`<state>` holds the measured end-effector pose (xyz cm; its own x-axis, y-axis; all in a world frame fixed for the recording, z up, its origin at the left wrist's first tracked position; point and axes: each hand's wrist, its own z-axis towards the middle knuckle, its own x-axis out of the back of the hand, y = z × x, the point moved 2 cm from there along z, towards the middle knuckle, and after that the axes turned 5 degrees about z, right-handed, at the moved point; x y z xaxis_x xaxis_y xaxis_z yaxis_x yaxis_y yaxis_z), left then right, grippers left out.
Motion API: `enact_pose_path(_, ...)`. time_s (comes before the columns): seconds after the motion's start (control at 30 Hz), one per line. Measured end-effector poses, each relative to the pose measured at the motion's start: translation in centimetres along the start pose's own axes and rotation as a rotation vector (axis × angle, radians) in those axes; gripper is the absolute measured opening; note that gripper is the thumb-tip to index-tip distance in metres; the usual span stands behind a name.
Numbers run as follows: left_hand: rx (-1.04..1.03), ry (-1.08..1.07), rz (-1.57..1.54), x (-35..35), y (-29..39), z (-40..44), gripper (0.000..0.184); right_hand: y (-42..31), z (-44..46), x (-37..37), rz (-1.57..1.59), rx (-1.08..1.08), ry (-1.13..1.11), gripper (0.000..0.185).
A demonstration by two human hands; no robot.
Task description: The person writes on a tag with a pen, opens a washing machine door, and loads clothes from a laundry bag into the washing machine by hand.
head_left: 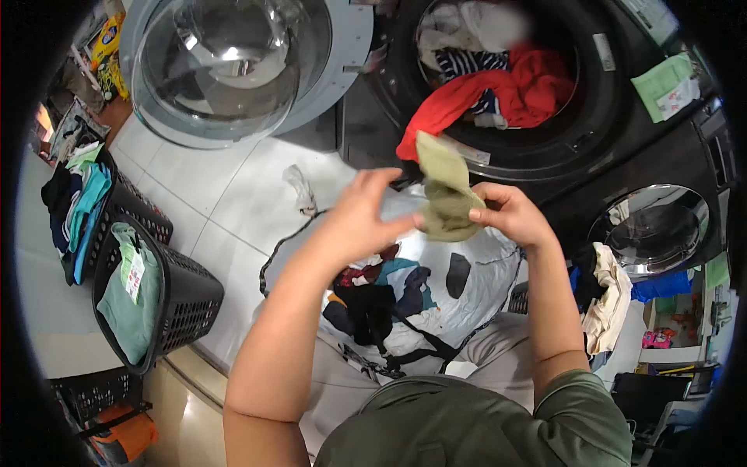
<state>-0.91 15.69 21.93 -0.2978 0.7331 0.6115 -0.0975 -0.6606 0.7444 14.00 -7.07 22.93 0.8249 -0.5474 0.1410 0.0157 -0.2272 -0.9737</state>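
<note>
A small olive-green cloth (451, 204) hangs from my right hand (510, 216), pinched between thumb and fingers. To its left is my left hand (369, 218), fingers spread, its thumb tip close to the cloth's edge; contact is unclear. Below both hands lies a large white bag (490, 272), wide open, with dark, teal and maroon clothes (369, 307) inside. Ahead, a red garment (498, 89) spills over the rim of an open front-loading machine (599, 117), with striped and white clothes behind it.
The round glass door (226, 86) stands open at the upper left. Black baskets of clothes (187, 300) are on the left. Cream clothing (608, 300) hangs at the right below another round machine door (654, 226). A green cloth with a paper (664, 87) is at the upper right.
</note>
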Motion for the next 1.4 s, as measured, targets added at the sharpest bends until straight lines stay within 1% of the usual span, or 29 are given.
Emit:
enact_pose_path(0.03,-0.004,-0.048,0.002,-1.0,0.8,-0.3,0.073,-0.7,-0.4,-0.6,0.203,0.067,-0.080,0.016)
enact_pose_path(0.1,0.001,-0.117,0.061,-1.9,2.7,-0.5,0.068,-1.9,0.3,-3.2,0.342,0.234,0.125,0.014)
enact_pose_path(0.13,0.138,-0.253,-0.007,-1.9,2.9,0.0,0.064,-1.9,0.8,-3.7,0.140,0.198,0.177,0.013)
enact_pose_path(0.17,0.151,-0.269,0.042,-1.4,3.3,0.1,0.062,-1.6,1.2,-3.9,-0.055,0.155,0.232,0.012)
enact_pose_path(0.23,0.186,-0.299,0.141,0.0,3.4,-0.8,0.058,0.0,2.5,-4.5,0.022,-0.200,-0.098,0.015)
enact_pose_path(0.3,0.259,-0.189,0.221,0.7,0.7,-1.6,0.054,2.0,6.2,-2.7,0.029,-0.249,-0.215,0.015)
enact_pose_path(0.37,0.338,-0.039,0.337,1.8,-0.8,-1.9,0.050,0.3,11.0,3.1,0.270,0.052,0.042,0.015)
enact_pose_path(0.4,0.327,0.020,0.314,2.1,-1.1,-1.9,0.047,-1.0,13.6,8.9,0.374,0.247,0.318,0.016)
enact_pose_path(0.43,0.320,0.082,0.294,2.6,-1.4,-1.8,0.045,-3.4,13.5,12.5,0.704,0.622,0.446,0.013)
enact_pose_path(0.47,0.320,0.144,0.277,3.3,-1.8,-1.8,0.042,-3.9,12.9,16.1,0.763,0.797,0.724,0.006)
enact_pose_path(0.5,0.327,0.178,0.227,4.1,-1.9,-1.6,0.040,-1.8,13.2,20.9,0.713,0.855,0.951,0.005)
enact_pose_path(0.57,0.383,0.217,0.127,4.8,-2.1,-1.8,0.036,1.8,12.2,16.9,0.391,0.641,1.060,0.007)
enact_pose_path(0.6,0.403,0.217,0.102,5.0,-1.8,-1.7,0.035,4.4,12.9,14.6,0.304,0.524,0.773,0.005)
enact_pose_path(0.63,0.418,0.223,0.076,5.2,-1.6,-1.6,0.034,5.5,12.5,8.4,0.218,0.341,0.643,0.007)
enact_pose_path(0.67,0.434,0.234,0.052,5.2,-1.6,-1.6,0.034,9.1,12.3,4.9,0.128,0.136,0.354,0.014)
enact_pose_path(0.73,0.409,0.238,0.075,5.1,-2.2,-1.7,0.033,19.8,12.5,-0.7,-0.357,-0.234,0.056,0.024)
enact_pose_path(0.8,0.426,0.221,0.096,4.9,-2.2,-1.9,0.033,28.3,11.1,-6.1,-0.602,-0.116,-0.059,0.021)
enact_pose_path(0.87,0.436,0.217,0.124,5.2,-2.5,-2.1,0.033,33.3,8.3,-10.3,-0.688,-0.271,-0.118,0.032)
enact_pose_path(0.93,0.466,0.201,0.130,5.2,-2.8,-2.1,0.033,37.3,3.7,-13.1,-1.053,-0.224,-0.128,0.041)
enact_pose_path(0.97,0.469,0.200,0.130,5.3,-3.0,-2.2,0.033,39.2,2.2,-13.7,-1.324,-0.098,-0.113,0.049)
enact_pose_path(1.07,0.454,0.204,0.125,5.4,-3.0,-2.0,0.033,35.1,0.9,-12.4,-1.143,-0.388,-0.225,0.038)
enact_pose_path(1.17,0.425,0.213,0.134,5.4,-2.9,-1.8,0.032,29.3,2.5,-8.2,-0.652,-0.583,-0.420,0.032)
enact_pose_path(1.2,0.403,0.221,0.124,5.4,-2.8,-1.9,0.032,29.5,3.3,-5.9,-0.439,-0.413,-0.473,0.035)
enact_pose_path(1.23,0.380,0.228,0.113,5.2,-2.7,-1.9,0.031,20.8,4.1,-4.6,-0.456,-0.489,-0.522,0.038)
enact_pose_path(1.27,0.396,0.232,0.096,5.1,-2.6,-1.9,0.031,16.1,5.0,-1.4,-0.427,-0.513,-0.454,0.041)
enact_pose_path(1.3,0.394,0.238,0.076,5.2,-2.4,-1.4,0.031,9.5,5.7,1.6,-0.589,-0.472,-0.197,0.035)
enact_pose_path(1.33,0.407,0.236,0.062,5.3,-2.2,-1.4,0.031,8.1,7.5,6.7,-1.023,0.334,0.243,0.028)
enact_pose_path(1.37,0.436,0.223,0.053,5.3,-2.0,-1.9,0.031,5.1,8.5,10.1,-0.052,0.328,0.354,0.037)
enact_pose_path(1.4,0.452,0.193,0.084,5.6,-1.8,-2.0,0.032,2.0,9.2,13.4,0.922,0.544,0.467,0.046)
